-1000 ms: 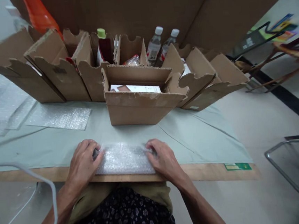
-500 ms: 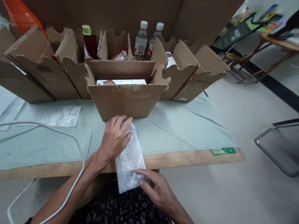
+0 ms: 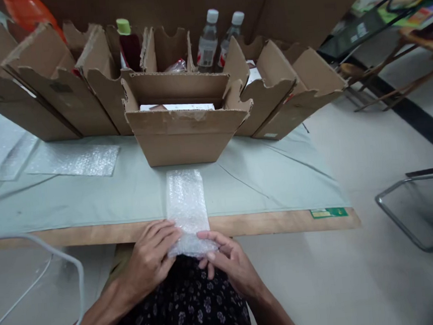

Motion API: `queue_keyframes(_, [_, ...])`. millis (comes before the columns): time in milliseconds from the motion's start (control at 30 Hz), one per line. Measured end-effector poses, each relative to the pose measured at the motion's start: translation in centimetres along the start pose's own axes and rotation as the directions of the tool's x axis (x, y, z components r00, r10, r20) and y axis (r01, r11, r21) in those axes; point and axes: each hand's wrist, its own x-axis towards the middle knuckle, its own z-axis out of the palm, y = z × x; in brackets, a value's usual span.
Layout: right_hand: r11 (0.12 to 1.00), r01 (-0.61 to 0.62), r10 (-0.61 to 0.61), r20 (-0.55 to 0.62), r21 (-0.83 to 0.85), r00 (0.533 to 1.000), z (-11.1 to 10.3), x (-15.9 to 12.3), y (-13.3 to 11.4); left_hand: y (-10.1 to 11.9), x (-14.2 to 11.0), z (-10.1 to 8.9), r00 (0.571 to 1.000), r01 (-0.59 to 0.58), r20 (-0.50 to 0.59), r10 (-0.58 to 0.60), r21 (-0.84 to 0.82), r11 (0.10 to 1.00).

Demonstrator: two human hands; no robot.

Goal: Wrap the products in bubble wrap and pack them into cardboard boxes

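A clear bubble wrap bag [image 3: 186,198] lies over the table's front edge, its near end hanging between my two hands. My left hand [image 3: 151,256] grips that end from the left, fingers bent along its side. From the right, my right hand [image 3: 229,262] pinches the near corner between thumb and fingers. Just beyond the far end of the bag stands an open cardboard box [image 3: 184,137] with a white box [image 3: 185,107] inside. Whether anything is within the bag I cannot make out.
Several cardboard dividers [image 3: 49,91] line the back, with clear bottles [image 3: 207,44] and a green-capped bottle [image 3: 125,46] among them. More bubble wrap bags [image 3: 75,157] lie at left. A white cable [image 3: 77,276] crosses my left arm. A metal-framed chair [image 3: 393,187] stands at right.
My left hand has come back from the bag's far end to its near end. The near end now looks folded or bunched between both hands.
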Motion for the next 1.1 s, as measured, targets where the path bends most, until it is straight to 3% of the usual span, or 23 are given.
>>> queue_keyframes(67, [0.983,0.128,-0.134,-0.034,-0.13,0.99,-0.7,-0.6,-0.8,-0.1,0.5,0.1,0.992,0.112,-0.051,-0.118,-0.099,0.989])
queue_keyframes(100, [0.939,0.236,-0.265,-0.086,-0.249,0.96,-1.1,-0.9,-1.3,-0.1,0.7,0.0,0.981,0.177,-0.056,-0.186,-0.139,0.974])
queue_keyframes(133, [0.849,0.354,-0.43,-0.125,-0.392,0.894,-1.3,-1.1,-1.8,0.0,0.9,-0.1,0.965,0.243,-0.053,-0.255,-0.17,0.955])
queue_keyframes(167, [0.712,0.455,-0.597,-0.119,-0.535,0.793,-1.4,-1.2,-2.2,0.2,1.0,-0.3,0.945,0.311,-0.043,-0.325,-0.192,0.931])
queue_keyframes(233, [0.368,0.576,-0.815,0.045,-0.73,0.578,-1.2,-1.2,-2.9,0.4,1.2,-0.4,0.897,0.43,-0.013,-0.443,-0.219,0.876])
queue_keyframes(267, [0.208,0.602,-0.845,0.168,-0.771,0.508,-0.9,-0.9,-3.0,0.4,1.4,-0.3,0.875,0.471,0.001,-0.484,-0.228,0.852])
queue_keyframes(300, [0.076,0.611,-0.834,0.285,-0.788,0.472,-0.6,-0.6,-3.0,0.3,1.5,-0.2,0.858,0.502,0.012,-0.513,-0.232,0.833])
queue_keyframes(333, [-0.023,0.6,-0.8,0.375,-0.799,0.469,-0.3,-0.1,-2.9,0.2,1.6,-0.1,0.846,0.523,0.021,-0.533,-0.233,0.82])
queue_keyframes(400, [-0.145,0.531,-0.722,0.456,-0.835,0.52,0.2,1.2,-2.5,-0.1,2.0,0.2,0.83,0.55,0.037,-0.557,-0.222,0.805])
queue_keyframes(500, [-0.224,0.437,-0.664,0.464,-0.871,0.587,0.2,3.1,-2.0,-0.4,2.3,0.5,0.83,0.554,0.047,-0.556,-0.189,0.811])
queue_keyframes(567, [-0.241,0.441,-0.645,0.483,-0.864,0.593,0.0,4.0,-1.9,-0.4,2.4,0.4,0.866,0.488,-0.046,-0.498,-0.14,0.862])
queue_keyframes(667, [-0.191,0.484,-0.642,0.481,-0.854,0.597,-0.2,4.6,-2.5,0.0,2.1,-0.2,0.935,0.295,-0.211,-0.284,0.024,0.955])
queue_keyframes(767, [-0.039,0.521,-0.645,0.42,-0.853,0.639,-0.1,4.6,-3.6,0.2,2.0,-0.8,0.987,0.094,-0.142,-0.078,0.112,0.989])
queue_keyframes(833, [0.09,0.525,-0.623,0.364,-0.846,0.693,-0.1,4.6,-4.4,-0.1,2.3,-0.9,0.993,0.062,-0.101,-0.054,0.074,0.995])
queue_keyframes(900, [0.176,0.51,-0.617,0.309,-0.842,0.723,-0.3,4.7,-4.9,-0.7,2.9,-0.8,0.989,0.109,-0.102,-0.106,0.024,0.994])
queue_keyframes(967, [0.155,0.481,-0.673,0.265,-0.863,0.691,-0.6,4.7,-5.2,-1.7,3.8,-0.4,0.98,0.169,-0.106,-0.167,0.014,0.986])
queue_keyframes(1033, [0.039,0.448,-0.734,0.278,-0.893,0.619,-0.8,4.8,-5.2,-2.8,4.8,0.1,0.973,0.208,-0.116,-0.201,0.05,0.977])
queue_keyframes(1100, [-0.099,0.421,-0.715,0.359,-0.901,0.6,-0.9,5.2,-5.3,-3.6,5.7,0.4,0.965,0.24,-0.13,-0.229,0.082,0.967])
